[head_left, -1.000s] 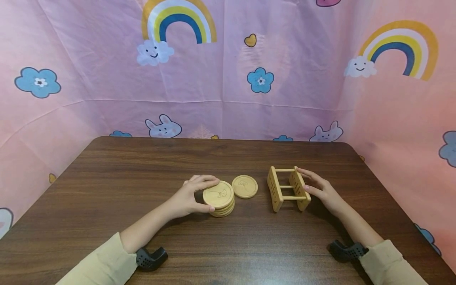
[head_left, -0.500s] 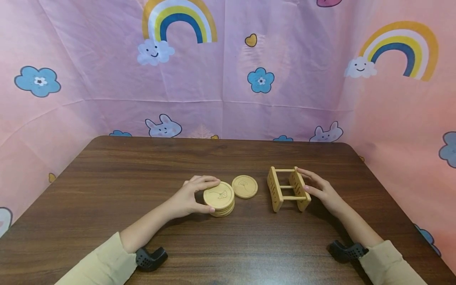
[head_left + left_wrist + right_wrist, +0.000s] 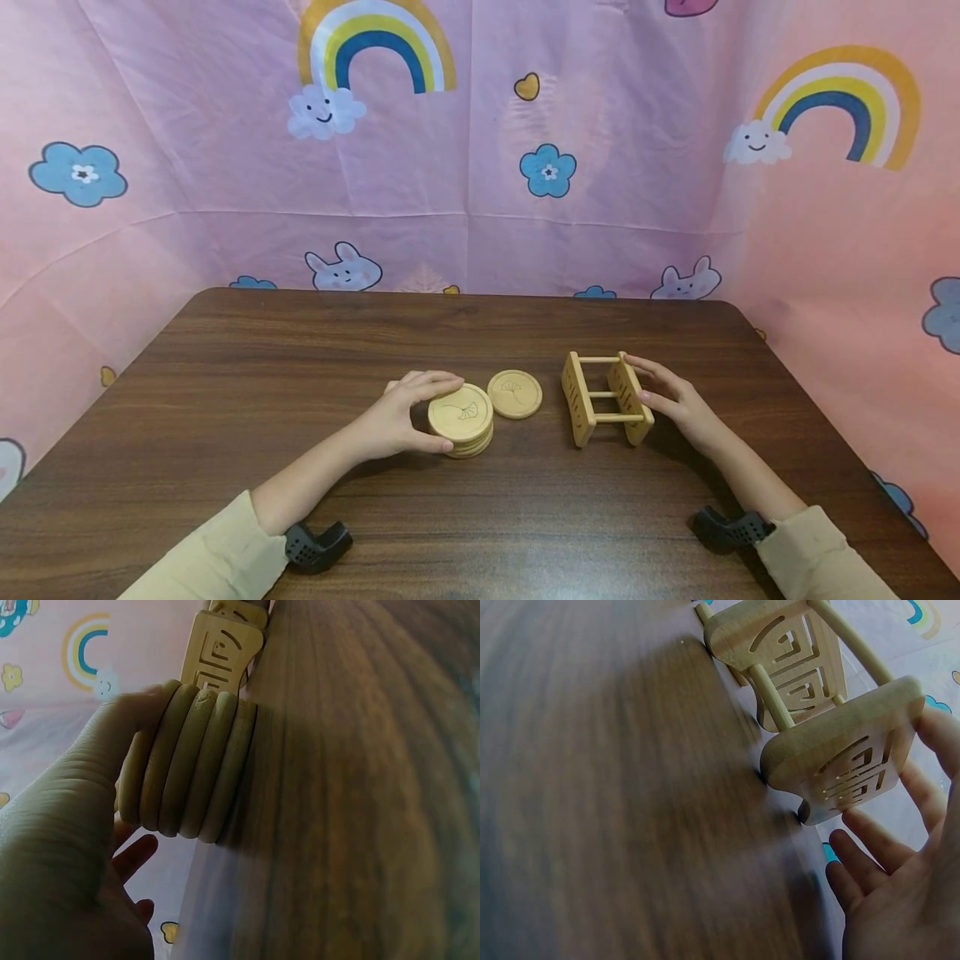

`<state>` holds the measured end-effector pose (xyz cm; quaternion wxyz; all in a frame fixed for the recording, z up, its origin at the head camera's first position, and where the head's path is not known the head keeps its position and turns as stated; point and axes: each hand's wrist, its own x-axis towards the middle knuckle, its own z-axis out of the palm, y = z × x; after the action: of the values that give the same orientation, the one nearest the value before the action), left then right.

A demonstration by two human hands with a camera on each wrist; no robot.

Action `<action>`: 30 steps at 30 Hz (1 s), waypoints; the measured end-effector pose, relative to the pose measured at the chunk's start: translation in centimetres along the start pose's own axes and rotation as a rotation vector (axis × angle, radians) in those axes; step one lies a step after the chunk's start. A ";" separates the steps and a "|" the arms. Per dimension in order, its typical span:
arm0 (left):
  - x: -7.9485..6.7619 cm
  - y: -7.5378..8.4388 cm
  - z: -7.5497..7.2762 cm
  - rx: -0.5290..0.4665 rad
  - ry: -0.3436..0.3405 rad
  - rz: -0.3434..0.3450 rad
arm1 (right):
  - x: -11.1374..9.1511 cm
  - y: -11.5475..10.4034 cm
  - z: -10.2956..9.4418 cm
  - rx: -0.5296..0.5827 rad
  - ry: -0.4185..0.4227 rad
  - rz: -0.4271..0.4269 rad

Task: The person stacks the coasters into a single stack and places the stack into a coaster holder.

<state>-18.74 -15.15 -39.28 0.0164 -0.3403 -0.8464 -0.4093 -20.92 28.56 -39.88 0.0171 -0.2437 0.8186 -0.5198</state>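
Note:
My left hand [image 3: 408, 417] holds the top round wooden coaster [image 3: 461, 412] of a stack, its thumb at the near edge and fingers at the far edge. Several coasters [image 3: 191, 761] lie one on another in the left wrist view, with the thumb against the upper ones. Beside the stack, a single coaster [image 3: 514, 394] with an engraved leaf lies flat. Further right stands a small wooden rack [image 3: 577, 400] with cut-out side panels joined by rods. My right hand [image 3: 686, 408] touches the outer face and top corner of its right panel [image 3: 847, 765] with extended fingers.
All of it rests on a dark brown wood-grain table [image 3: 337, 333]. A pink and purple curtain [image 3: 420, 183] with rainbows, flowers and rabbits hangs around the table. Black wrist cameras [image 3: 318, 547] sit by both sleeves.
The top coaster has settled slightly lower and nearer to the person, with the left hand around it. The right hand and the rack have stayed in place.

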 end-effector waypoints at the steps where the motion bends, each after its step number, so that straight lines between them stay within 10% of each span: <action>1: 0.0 0.1 0.0 0.002 0.005 0.002 | 0.0 0.0 0.0 -0.003 0.001 -0.001; 17: 2.1 1.1 -1.4 0.009 0.021 -0.025 | 0.0 0.2 -0.1 -0.046 0.008 0.001; 30: 5.9 -0.9 -3.4 -0.062 -0.117 -0.017 | -0.1 0.1 0.0 -0.025 0.005 -0.015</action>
<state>-24.66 -14.63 -35.84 -0.0471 -0.3568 -0.8356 -0.4151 -20.91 28.63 -40.03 0.0080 -0.2486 0.8234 -0.5101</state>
